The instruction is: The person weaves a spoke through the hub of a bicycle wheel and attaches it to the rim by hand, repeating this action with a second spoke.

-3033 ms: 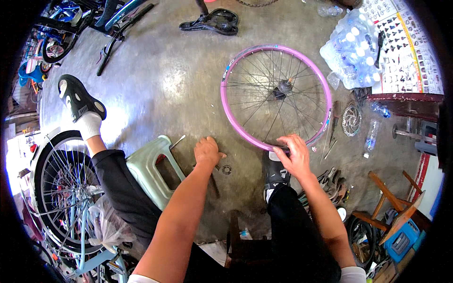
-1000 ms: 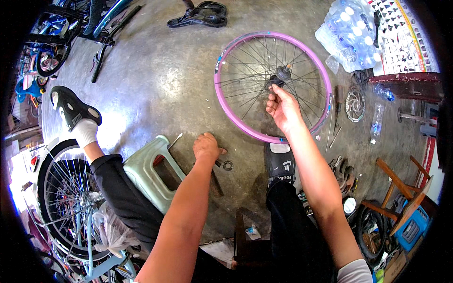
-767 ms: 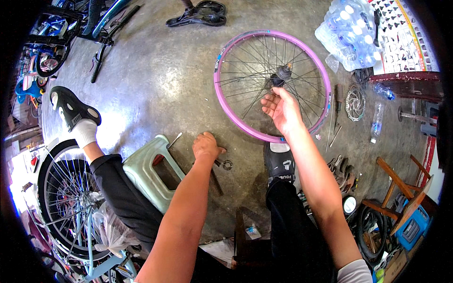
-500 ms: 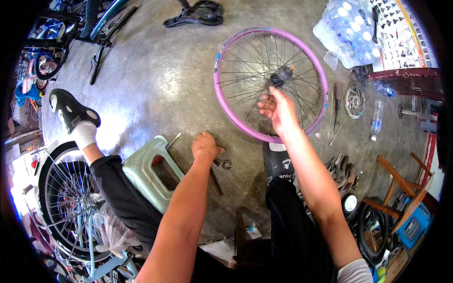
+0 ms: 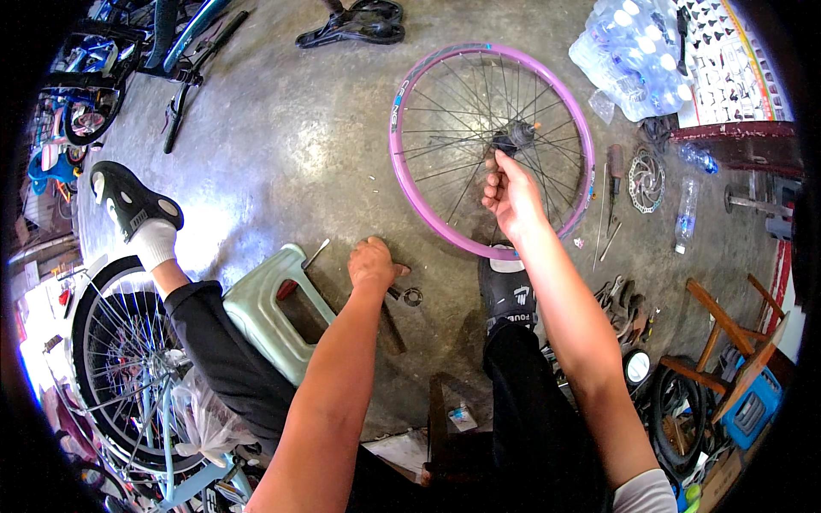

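A purple-rimmed bicycle wheel (image 5: 408,188) with dark spokes is in front of me, its near rim over the toe of my right shoe (image 5: 510,295). My right hand (image 5: 516,201) reaches over that rim, its thumb and curled fingers pinched at the end of the black hub (image 5: 518,134). An orange tip shows on the hub's far side. My left hand (image 5: 374,262) is low, fingers curled downward and thumb out to the right; whatever lies inside it is hidden. Close beside it are a ring-shaped metal part (image 5: 412,297) and a dark bar or handle (image 5: 392,329).
A pale green plastic stool (image 5: 256,286) stands left, a screwdriver (image 5: 315,254) beside it. Right of the wheel are a brake disc (image 5: 646,179), another screwdriver (image 5: 614,171) and a plastic bottle (image 5: 686,218). A saddle (image 5: 359,24) lies ahead; bottled water (image 5: 624,60) is stacked far right.
My right hand has shifted slightly right along with the hub, and the wheel has tilted or turned a little. My left hand stays in place.
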Available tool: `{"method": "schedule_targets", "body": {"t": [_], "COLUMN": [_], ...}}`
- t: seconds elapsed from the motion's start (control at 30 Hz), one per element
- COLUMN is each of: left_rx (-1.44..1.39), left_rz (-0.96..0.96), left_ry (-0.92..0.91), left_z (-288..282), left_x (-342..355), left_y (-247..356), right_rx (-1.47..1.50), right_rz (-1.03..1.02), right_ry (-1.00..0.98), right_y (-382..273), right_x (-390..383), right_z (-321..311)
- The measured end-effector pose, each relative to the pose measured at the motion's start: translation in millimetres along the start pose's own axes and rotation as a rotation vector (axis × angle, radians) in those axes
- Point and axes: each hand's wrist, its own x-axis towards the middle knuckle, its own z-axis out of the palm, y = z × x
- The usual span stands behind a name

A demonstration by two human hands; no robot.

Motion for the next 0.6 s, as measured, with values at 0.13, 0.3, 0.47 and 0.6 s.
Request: {"method": "schedule_targets", "body": {"t": [0.13,0.3,0.47,0.6], "left_rx": [0.006,0.033,-0.066,-0.263], "left_rz": [0.008,0.017,0.181,0.333], "left_ry": [0.005,-0.011,0.134,0.622], "left_z": [1.5,-1.1,-16.1,-70.5], "left_x": [1.8,2.0,-5.0,-22.9], "left_y": [-0.6,-6.2,-22.5,-8.8], "right_rx": [-0.045,-0.207,-0.245,-0.274], "right_rz": [-0.001,-0.056,-0.123,-0.152], "right_ry": [-0.018,0.003,0.023,-0.007], "right_y": [5.8,9.7,13.5,21.2], "right_x": [-22.2,-59.9,-67.0,-69.5], "right_z": [-15.2,-26.0,-33.8,-30.3]}}
